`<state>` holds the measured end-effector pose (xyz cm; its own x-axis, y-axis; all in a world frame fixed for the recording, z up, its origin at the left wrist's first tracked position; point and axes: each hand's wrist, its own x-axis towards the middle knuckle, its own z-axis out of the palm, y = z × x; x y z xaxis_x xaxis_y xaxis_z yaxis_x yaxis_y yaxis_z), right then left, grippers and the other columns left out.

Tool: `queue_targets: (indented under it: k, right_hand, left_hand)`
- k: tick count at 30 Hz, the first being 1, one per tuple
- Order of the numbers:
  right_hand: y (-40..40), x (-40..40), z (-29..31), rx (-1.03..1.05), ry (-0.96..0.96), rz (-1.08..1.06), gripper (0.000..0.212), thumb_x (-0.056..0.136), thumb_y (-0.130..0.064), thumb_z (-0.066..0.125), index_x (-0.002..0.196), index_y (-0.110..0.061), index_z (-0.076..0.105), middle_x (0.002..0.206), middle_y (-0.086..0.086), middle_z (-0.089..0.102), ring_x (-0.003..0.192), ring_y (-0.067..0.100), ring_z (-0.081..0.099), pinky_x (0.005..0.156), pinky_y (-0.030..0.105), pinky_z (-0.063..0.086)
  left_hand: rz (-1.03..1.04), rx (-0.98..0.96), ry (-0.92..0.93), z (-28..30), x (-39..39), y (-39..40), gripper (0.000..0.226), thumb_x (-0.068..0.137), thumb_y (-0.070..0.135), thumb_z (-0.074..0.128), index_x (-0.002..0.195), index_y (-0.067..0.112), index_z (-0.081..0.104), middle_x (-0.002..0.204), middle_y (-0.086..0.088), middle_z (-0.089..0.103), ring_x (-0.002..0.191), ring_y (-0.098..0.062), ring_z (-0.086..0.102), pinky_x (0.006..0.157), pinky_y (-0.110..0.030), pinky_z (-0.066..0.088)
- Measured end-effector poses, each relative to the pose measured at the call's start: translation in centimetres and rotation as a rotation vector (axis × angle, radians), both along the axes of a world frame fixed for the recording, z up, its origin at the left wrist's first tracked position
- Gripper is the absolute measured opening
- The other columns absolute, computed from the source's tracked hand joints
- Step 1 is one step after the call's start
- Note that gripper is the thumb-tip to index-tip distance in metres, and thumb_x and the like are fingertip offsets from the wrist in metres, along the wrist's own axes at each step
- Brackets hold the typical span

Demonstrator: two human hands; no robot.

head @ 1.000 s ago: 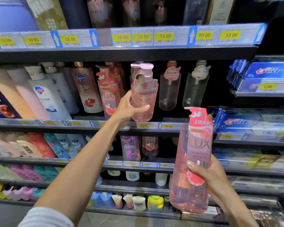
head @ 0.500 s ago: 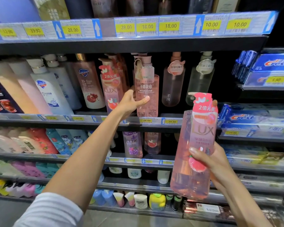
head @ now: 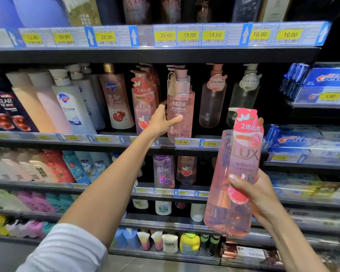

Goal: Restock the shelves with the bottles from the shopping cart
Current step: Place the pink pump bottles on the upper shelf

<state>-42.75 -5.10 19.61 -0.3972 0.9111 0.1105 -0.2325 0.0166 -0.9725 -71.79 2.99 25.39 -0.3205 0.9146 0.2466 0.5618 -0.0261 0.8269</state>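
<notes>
left hand [head: 161, 122] reaches up to the shelf [head: 98, 143], thumb across the front of a pink pump bottle [head: 180, 112] standing there, fingers hidden behind it, so grip can't be told for sure. just left of that hand stands a lux bottle w/ red tag [head: 143, 107]. right hand [head: 257, 195] is lower & nearer, fingers curled round a big pink lux bottle [head: 236, 173] held upright in front of the shelves, tag on top.

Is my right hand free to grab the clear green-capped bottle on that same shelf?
Probably not as things stand: the right hand grips the pink LUX bottle. The way to the green-capped bottle itself looks open.
</notes>
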Motion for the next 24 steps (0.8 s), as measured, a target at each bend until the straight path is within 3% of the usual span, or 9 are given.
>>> queue_targets:
  k: [2, 5, 7, 11, 15, 18, 20, 24]
  right_hand:
    - [-0.2, -0.2, 0.0, -0.003, -0.011, 0.003, 0.072, 0.049, -0.034, 0.082, 0.114, -0.011, 0.062, 0.098, 0.007, 0.074, 0.088, 0.020, 0.072, 0.067, 0.025, 0.056]
    - [-0.4, -0.4, 0.1, -0.005, -0.019, 0.005, 0.074, 0.048, -0.034, 0.082, 0.115, -0.010, 0.061, 0.100, 0.008, 0.074, 0.089, 0.021, 0.072, 0.067, 0.026, 0.056]
    - [-0.5, -0.4, 0.1, -0.008, -0.016, 0.000, 0.074, 0.048, -0.034, 0.081, 0.115, -0.010, 0.061, 0.100, 0.009, 0.074, 0.089, 0.022, 0.071, 0.067, 0.026, 0.056]
    - [-0.7, -0.2, 0.1, -0.006, -0.006, -0.019, 0.069, 0.049, -0.035, 0.081, 0.110, -0.010, 0.062, 0.091, 0.006, 0.074, 0.083, 0.019, 0.071, 0.065, 0.025, 0.056]
    - [-0.8, 0.3, -0.1, -0.025, 0.008, -0.020, 0.060, 0.055, -0.023, 0.083, 0.110, -0.012, 0.063, 0.093, 0.006, 0.074, 0.084, 0.019, 0.071, 0.065, 0.026, 0.056]
    - [-0.8, 0.7, -0.2, -0.032, 0.010, -0.026, 0.068, 0.052, -0.030, 0.083, 0.113, -0.011, 0.062, 0.097, 0.008, 0.074, 0.086, 0.021, 0.071, 0.066, 0.027, 0.056]
    - [-0.8, 1.0, -0.2, -0.033, 0.012, -0.036, 0.071, 0.050, -0.032, 0.082, 0.114, -0.011, 0.061, 0.098, 0.008, 0.073, 0.087, 0.021, 0.071, 0.066, 0.027, 0.056]
    - [-0.9, 1.7, -0.4, -0.034, 0.023, -0.053, 0.061, 0.053, -0.026, 0.083, 0.110, -0.013, 0.063, 0.096, 0.007, 0.074, 0.085, 0.020, 0.071, 0.066, 0.027, 0.056]
  left_hand:
    - [0.027, 0.026, 0.008, 0.0, 0.6, -0.4, 0.047, 0.085, 0.037, 0.070, 0.103, 0.007, 0.039, 0.088, 0.001, 0.048, 0.079, -0.016, 0.046, 0.070, -0.029, 0.039]
    - [0.062, 0.097, 0.007, -0.4, 1.5, -1.0, 0.057, 0.079, 0.033, 0.077, 0.113, 0.005, 0.041, 0.107, -0.012, 0.059, 0.098, -0.032, 0.056, 0.079, -0.035, 0.046]
    - [0.077, 0.138, 0.009, -0.6, 1.9, -1.3, 0.063, 0.076, 0.030, 0.080, 0.120, 0.008, 0.041, 0.123, -0.010, 0.059, 0.114, -0.031, 0.055, 0.093, -0.037, 0.046]
    - [0.084, 0.157, -0.015, -0.7, 2.0, -1.2, 0.072, 0.076, 0.028, 0.080, 0.132, 0.007, 0.040, 0.139, -0.006, 0.051, 0.129, -0.022, 0.045, 0.105, -0.035, 0.039]
    - [0.076, 0.141, -0.033, -0.7, 1.9, -1.2, 0.072, 0.078, 0.026, 0.079, 0.135, 0.007, 0.039, 0.142, -0.006, 0.048, 0.132, -0.022, 0.043, 0.108, -0.037, 0.037]
    - [0.077, 0.141, -0.018, -0.7, 1.8, -1.3, 0.071, 0.078, 0.027, 0.078, 0.134, 0.006, 0.039, 0.142, -0.006, 0.049, 0.132, -0.022, 0.043, 0.107, -0.033, 0.036]
    - [0.075, 0.137, -0.022, -0.6, 1.7, -1.3, 0.075, 0.079, 0.028, 0.078, 0.138, 0.006, 0.037, 0.143, -0.006, 0.047, 0.133, -0.022, 0.042, 0.110, -0.040, 0.036]
    - [0.091, 0.154, 0.002, -0.7, 1.8, -1.3, 0.069, 0.078, 0.028, 0.079, 0.132, 0.006, 0.043, 0.137, -0.004, 0.053, 0.126, -0.020, 0.048, 0.106, -0.040, 0.040]
